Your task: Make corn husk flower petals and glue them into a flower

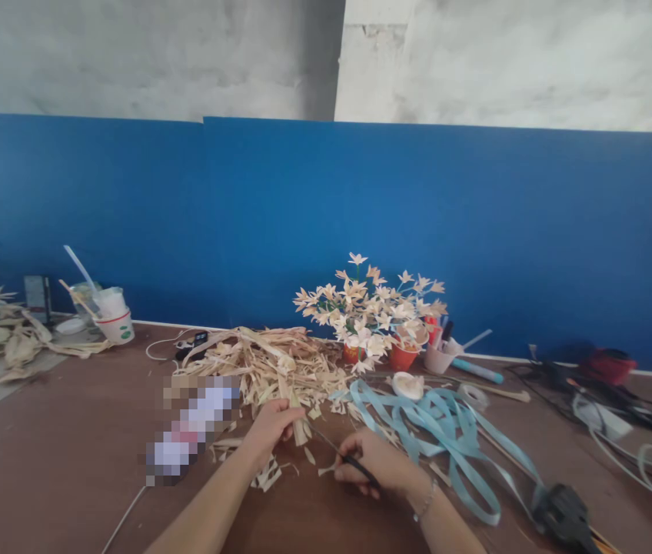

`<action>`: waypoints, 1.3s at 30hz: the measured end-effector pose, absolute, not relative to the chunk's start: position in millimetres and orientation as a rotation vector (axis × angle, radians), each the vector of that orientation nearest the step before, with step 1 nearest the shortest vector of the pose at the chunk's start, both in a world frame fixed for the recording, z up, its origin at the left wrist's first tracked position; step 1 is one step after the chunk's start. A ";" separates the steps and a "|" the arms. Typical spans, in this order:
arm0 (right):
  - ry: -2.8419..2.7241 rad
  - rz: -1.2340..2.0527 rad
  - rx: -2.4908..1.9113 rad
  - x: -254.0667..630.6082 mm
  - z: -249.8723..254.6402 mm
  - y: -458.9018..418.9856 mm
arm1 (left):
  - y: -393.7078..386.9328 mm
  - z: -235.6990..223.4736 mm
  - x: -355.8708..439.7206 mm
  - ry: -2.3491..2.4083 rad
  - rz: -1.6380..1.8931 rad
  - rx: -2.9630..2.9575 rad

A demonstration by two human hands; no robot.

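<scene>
My left hand (273, 425) is closed on a pale dried husk strip (299, 432) at the near edge of a heap of husk strips (268, 365). My right hand (375, 460) is closed around a thin dark stick (340, 454) that slants up to the left toward the strip. Both hands rest low over the brown table (72, 454). Behind the heap stand husk flowers (369, 308) in small orange pots (402, 356).
Light blue ribbon (447, 427) loops to the right of my right hand, and a black glue gun (562, 514) lies near the front right. Cables (620, 400) run at the far right. A paper cup (114, 315) and more husks sit at the far left, before a blue wall.
</scene>
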State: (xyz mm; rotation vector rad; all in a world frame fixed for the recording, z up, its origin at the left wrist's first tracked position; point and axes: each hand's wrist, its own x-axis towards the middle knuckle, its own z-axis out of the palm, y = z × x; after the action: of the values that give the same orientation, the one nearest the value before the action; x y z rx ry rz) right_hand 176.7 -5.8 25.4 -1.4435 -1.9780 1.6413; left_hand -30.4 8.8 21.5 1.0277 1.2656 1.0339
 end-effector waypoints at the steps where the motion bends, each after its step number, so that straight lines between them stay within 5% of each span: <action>1: -1.978 1.646 -1.440 176.7 24.7 -5.7 | 9.0 20.7 -30.5 1.266 1.025 1.021; 13: -1.947 1.691 -1.419 179.8 24.0 -4.2 | 9.1 17.9 -30.6 1.226 1.034 1.007; 21: -1.793 1.820 -1.300 172.3 29.6 -9.7 | 12.1 17.5 -28.9 1.161 1.345 0.738; 39: -1.778 1.664 -1.374 152.2 27.7 -14.4 | 3.5 17.8 -13.0 1.094 1.384 0.543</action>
State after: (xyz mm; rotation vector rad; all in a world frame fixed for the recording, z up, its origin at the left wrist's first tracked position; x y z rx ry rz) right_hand 152.2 -14.4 27.7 -1.3741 -1.7784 1.6639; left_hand -13.0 3.5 17.8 0.5432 1.0944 1.3840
